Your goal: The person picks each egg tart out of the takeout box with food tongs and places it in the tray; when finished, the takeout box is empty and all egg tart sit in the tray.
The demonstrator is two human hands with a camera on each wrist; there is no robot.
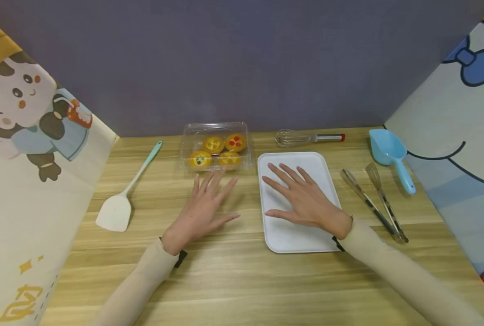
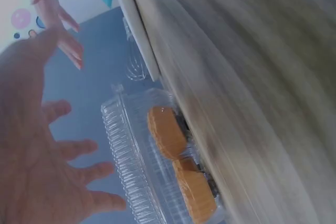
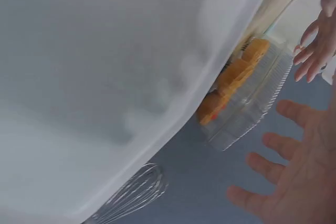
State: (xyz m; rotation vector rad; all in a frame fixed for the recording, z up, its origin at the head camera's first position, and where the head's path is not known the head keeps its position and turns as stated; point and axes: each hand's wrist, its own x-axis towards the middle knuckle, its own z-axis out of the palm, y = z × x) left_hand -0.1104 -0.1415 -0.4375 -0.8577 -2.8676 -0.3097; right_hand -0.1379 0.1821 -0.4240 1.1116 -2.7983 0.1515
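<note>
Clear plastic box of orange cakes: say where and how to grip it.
Probably grip the clear plastic box by its side walls: left hand from the left, right hand from the right. It lies flat, wider than deep; the white rectangular tray leaves less room rightward.

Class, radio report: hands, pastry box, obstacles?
Left hand empty, near clear box; right hand empty, over white tray. Four pastries inside box. Nothing seen blocking left hand.
</note>
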